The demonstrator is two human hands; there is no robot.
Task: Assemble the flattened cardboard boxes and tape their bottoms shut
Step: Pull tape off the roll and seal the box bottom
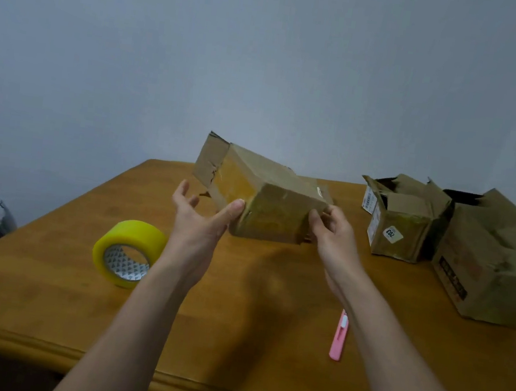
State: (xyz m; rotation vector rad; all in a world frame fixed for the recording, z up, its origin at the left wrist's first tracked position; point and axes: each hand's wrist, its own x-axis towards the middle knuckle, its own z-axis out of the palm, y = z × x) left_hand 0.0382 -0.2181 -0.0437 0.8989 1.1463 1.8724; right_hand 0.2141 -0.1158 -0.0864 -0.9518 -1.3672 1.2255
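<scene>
A pink utility knife (339,337) lies nearest on the wooden worktop (42,281), with a yellow tape roll (127,252) to its left. Beyond, both hands hold a cardboard box (266,196) tilted above the worktop: the left hand (201,217) spread, thumb against its near corner, the right hand (332,231) gripping its right end. Two assembled boxes (404,221) stand far right.
</scene>
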